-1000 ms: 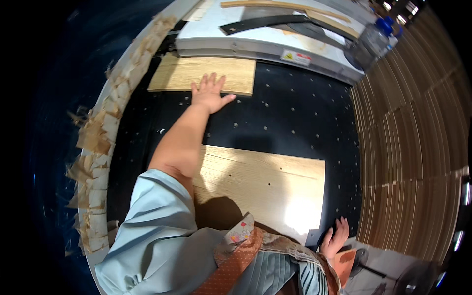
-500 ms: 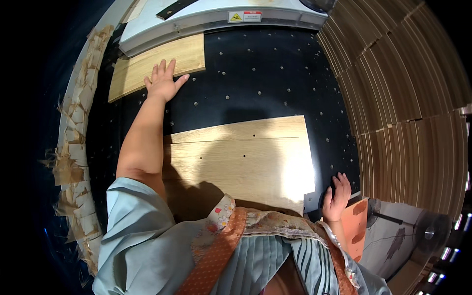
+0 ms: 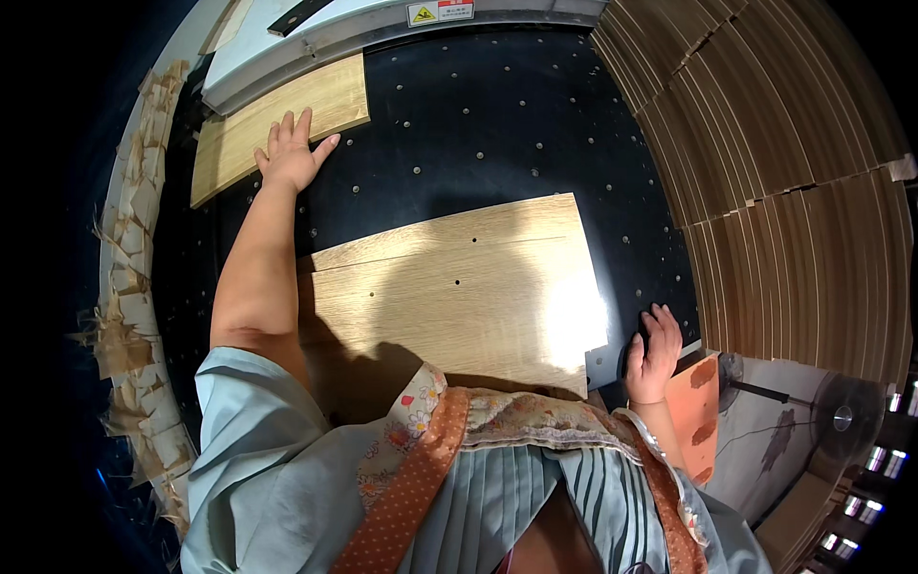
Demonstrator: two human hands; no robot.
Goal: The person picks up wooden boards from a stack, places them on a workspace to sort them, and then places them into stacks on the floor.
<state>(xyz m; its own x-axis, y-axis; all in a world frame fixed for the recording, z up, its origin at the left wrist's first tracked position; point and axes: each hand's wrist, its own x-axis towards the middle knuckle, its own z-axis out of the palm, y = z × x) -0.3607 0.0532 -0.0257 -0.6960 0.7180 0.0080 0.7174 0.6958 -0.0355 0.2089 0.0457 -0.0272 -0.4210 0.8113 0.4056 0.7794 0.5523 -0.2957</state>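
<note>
My left hand (image 3: 291, 161) lies open with its fingers spread over the near edge of a light wood-grain board (image 3: 239, 120), which rests against the far metal housing. Close to my body lies a larger wood-grain panel (image 3: 430, 316) with a few small dark holes and a groove near its far edge. My right hand (image 3: 654, 359) rests at the right near edge of the black table (image 3: 478, 134), its fingers loosely stretched and holding nothing. It is just right of the large panel and not touching it.
Tall stacks of brown boards (image 3: 765, 191) line the right side. A pale grey machine housing (image 3: 382, 33) with a warning label crosses the far end. Torn tape covers the left edge strip (image 3: 139, 239). An orange panel (image 3: 693, 421) and a fan (image 3: 841, 418) are at the lower right.
The whole view has shifted slightly, so things appear a little further left and higher. Both hands keep about the same places on the board and table.
</note>
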